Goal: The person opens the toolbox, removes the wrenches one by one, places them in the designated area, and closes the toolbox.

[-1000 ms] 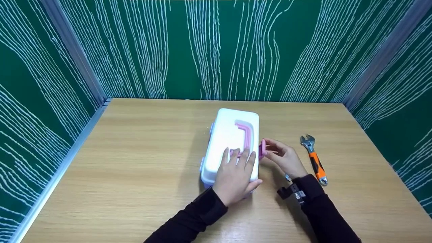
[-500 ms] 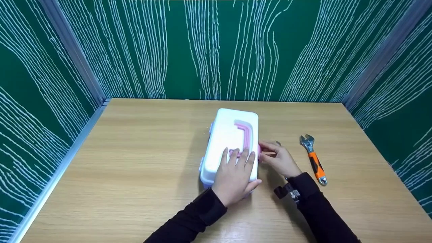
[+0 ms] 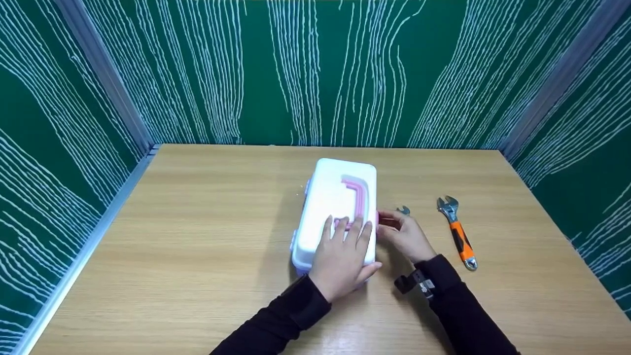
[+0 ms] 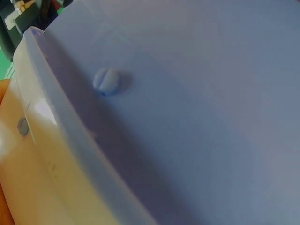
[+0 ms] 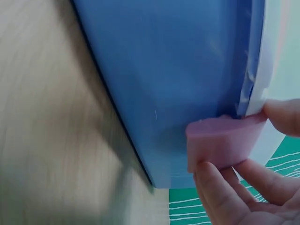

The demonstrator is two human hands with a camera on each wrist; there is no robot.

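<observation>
Both hands were on the white box (image 3: 340, 207) mid-worktop (image 3: 197, 236): left hand (image 3: 342, 259) flat on its lid, fingers straight, right hand (image 3: 404, 235) pinching the pink latch (image 5: 225, 140) on its side. Looked like light, stiff, slick plastic (grab the pink handle (image 3: 357, 197), I'd say). An orange wrench (image 3: 458, 231) lay nearby, right.
</observation>
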